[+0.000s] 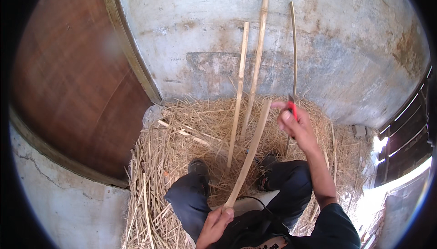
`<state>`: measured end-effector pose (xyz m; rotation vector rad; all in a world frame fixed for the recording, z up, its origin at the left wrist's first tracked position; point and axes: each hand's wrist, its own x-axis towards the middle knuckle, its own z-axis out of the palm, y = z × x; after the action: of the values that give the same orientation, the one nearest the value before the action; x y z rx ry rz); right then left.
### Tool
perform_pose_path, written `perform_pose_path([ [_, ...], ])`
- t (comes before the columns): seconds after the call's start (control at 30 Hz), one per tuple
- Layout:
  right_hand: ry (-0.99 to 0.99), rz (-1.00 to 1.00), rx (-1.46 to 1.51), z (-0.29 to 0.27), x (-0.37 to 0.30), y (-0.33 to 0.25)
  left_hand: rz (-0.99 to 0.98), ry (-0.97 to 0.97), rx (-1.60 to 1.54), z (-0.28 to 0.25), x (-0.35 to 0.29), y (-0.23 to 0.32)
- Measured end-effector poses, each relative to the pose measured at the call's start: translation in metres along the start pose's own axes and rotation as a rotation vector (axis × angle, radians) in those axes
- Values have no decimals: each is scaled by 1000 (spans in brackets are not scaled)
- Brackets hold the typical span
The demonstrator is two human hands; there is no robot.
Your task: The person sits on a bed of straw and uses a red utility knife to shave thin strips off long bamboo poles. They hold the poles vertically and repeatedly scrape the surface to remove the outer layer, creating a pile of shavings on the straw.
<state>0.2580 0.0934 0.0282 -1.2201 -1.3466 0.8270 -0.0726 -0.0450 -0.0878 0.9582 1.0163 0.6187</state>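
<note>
Stick point(249, 158) in my left hand point(216, 226): fingers and thumb are clamped on its lower end, down by my lap. It is long, flat and pale, and it slants up and away from me, leaning to the right, its upper end free in the air between my knees and the wall point(205, 30).

My right hand point(298, 126) is raised near that upper end, closed round a red-handled knife point(292, 108). The dark blade points up, away from my wrist. My index finger reaches out toward the tip of the stick; it is a little blurred, and I cannot tell whether it touches the wood or stops just beside it.

Beyond my hands, two pale poles point(240, 80) point(258, 58) lean against the wall close together, their lower ends down in the straw point(205, 112). A thinner rod point(294, 44) stands to the right of them, passing behind my right hand.

I am seated, dark trousers point(186, 203) bent at the knees, boots point(199, 169) planted apart in the straw. Loose strips lie thick on the left, below a brown door point(73, 67) in a wooden frame point(129, 49). Light comes through a dark slatted fence point(405, 133) on the far right.
</note>
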Motion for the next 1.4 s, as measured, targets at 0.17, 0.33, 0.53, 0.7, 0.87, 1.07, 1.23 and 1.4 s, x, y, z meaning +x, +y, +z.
perform_pose_path([
  [0.17, -150, 46, 162, 21, -8, 3, -49, -171, 15, -7, 12, 14],
  [0.33, -179, 100, 192, 18, -6, 4, 261, -175, -38, 0, 24, 14],
  [0.53, -134, -38, 96, 33, -7, 0, 348, -19, 22, 27, 32, 52],
  [0.7, -85, -255, 15, 29, -16, 19, 368, 102, 106, 33, 37, 57],
  [0.87, -114, -458, -282, 35, -50, 20, 495, 236, 260, 39, 38, 64],
  [1.07, -138, -698, -619, 47, -67, 15, 605, 312, 384, 48, 42, 69],
  [1.23, -103, -717, -654, 50, -69, 12, 686, 382, 482, 55, 42, 71],
  [1.4, -107, -695, -641, 52, -68, 17, 699, 419, 540, 58, 41, 70],
])
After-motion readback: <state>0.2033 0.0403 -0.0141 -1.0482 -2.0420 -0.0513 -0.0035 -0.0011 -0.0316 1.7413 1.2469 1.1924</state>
